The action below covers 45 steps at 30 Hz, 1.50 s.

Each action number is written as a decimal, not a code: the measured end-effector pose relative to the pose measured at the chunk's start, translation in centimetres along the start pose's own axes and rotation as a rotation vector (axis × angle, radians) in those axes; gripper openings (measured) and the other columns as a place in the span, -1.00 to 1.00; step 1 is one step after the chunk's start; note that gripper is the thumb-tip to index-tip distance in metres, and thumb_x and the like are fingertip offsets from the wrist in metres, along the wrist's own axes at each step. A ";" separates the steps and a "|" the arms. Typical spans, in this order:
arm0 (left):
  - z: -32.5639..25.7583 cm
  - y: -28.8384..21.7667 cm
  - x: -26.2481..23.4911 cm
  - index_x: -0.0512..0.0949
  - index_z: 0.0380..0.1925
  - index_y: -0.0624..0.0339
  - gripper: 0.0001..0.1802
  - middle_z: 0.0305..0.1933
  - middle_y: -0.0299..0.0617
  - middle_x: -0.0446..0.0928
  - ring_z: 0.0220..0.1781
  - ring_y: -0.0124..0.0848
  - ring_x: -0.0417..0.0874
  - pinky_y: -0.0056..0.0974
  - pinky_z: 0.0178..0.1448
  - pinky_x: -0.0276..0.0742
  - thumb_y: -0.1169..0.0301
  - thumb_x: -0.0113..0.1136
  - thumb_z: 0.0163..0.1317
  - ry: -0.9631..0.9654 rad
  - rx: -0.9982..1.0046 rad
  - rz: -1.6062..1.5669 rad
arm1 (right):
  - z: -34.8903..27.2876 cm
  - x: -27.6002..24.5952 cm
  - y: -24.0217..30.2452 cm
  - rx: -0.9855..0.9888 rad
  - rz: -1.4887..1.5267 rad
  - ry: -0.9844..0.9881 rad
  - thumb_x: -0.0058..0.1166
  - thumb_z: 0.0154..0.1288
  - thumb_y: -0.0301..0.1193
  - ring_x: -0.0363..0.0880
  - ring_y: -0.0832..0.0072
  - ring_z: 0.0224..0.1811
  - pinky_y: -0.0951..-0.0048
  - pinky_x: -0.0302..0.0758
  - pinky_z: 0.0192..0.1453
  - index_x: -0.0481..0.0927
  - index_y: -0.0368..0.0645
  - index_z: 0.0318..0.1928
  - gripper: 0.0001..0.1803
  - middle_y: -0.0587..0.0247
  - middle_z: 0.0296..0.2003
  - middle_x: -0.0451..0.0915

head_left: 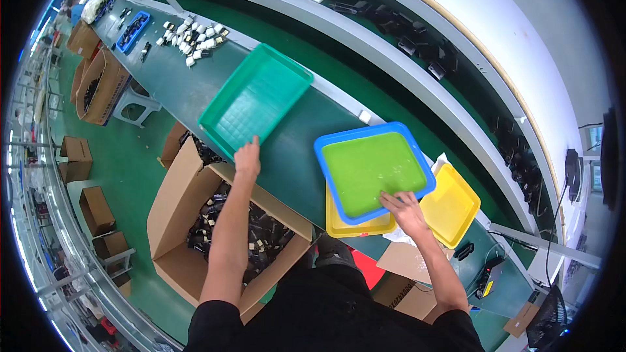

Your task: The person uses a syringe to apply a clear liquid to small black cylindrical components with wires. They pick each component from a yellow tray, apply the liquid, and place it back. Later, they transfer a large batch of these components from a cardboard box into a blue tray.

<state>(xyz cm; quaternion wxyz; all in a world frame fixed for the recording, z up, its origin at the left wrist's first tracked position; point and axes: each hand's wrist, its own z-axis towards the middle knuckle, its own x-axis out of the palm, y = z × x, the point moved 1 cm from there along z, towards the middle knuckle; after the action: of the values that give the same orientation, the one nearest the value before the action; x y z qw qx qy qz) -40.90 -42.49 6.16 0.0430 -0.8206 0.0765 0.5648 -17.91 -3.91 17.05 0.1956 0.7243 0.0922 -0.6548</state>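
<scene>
My left hand (pixel 247 158) is closed at the near rim of an empty-looking green tray (pixel 257 101) on the bench, its index finger reaching over the edge. Over the near rim of a blue tray (pixel 376 133) lies my right hand (pixel 405 212), with bent fingers and fingertips down on the bright green floor (pixel 365 169) inside. Whatever those fingertips pinch, if anything, is too small to make out. Pale specks dot that green floor. Beneath the blue tray a yellow tray (pixel 352 227) sticks out, and another yellow tray (pixel 450 205) sits to its right.
An open carton (pixel 176 212) of black and white small parts stands before the bench at my left. White-and-black pieces (pixel 193 39) lie heaped farther along, near a small blue bin (pixel 134 31). A shelf (pixel 391 45) runs behind the bench. A black device (pixel 489 277) is at right.
</scene>
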 end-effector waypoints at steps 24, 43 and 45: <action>-10.9 -13.2 6.4 0.10 0.35 0.24 -0.20 0.35 0.04 0.17 0.35 -0.02 0.22 0.26 0.39 0.02 0.21 0.21 0.19 0.058 0.309 -0.139 | 6.4 12.9 2.1 1.140 0.217 0.101 0.28 0.08 -0.13 -0.41 -0.20 0.49 -0.32 -0.04 0.37 -0.26 0.03 0.48 0.14 0.02 0.48 -0.41; -10.3 -10.5 7.1 0.40 0.17 0.24 -0.51 0.43 -0.19 0.11 0.40 -0.20 0.21 0.11 0.46 0.02 0.44 0.11 0.20 0.212 0.316 -0.221 | -8.8 17.3 -2.0 1.212 0.657 -0.100 0.22 0.10 -0.21 0.64 0.16 -0.38 0.20 0.55 -0.27 0.56 -0.04 -0.15 -0.67 0.10 -0.49 0.63; -10.7 -10.7 6.9 0.39 0.19 0.23 -0.50 0.45 -0.20 0.09 0.43 -0.19 0.18 0.12 0.46 0.00 0.39 0.11 0.21 0.254 0.244 -0.198 | -9.5 17.8 -2.4 1.255 0.652 -0.191 0.23 0.10 -0.23 0.66 0.24 -0.43 0.27 0.55 -0.33 0.57 -0.06 -0.15 -0.68 0.11 -0.51 0.64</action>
<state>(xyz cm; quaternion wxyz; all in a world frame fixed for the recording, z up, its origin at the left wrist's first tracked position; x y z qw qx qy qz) -26.84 -34.19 3.40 0.1875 -0.8775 0.0682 0.4362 -7.95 -0.08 -0.27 -0.0654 0.6302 -0.5409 -0.5532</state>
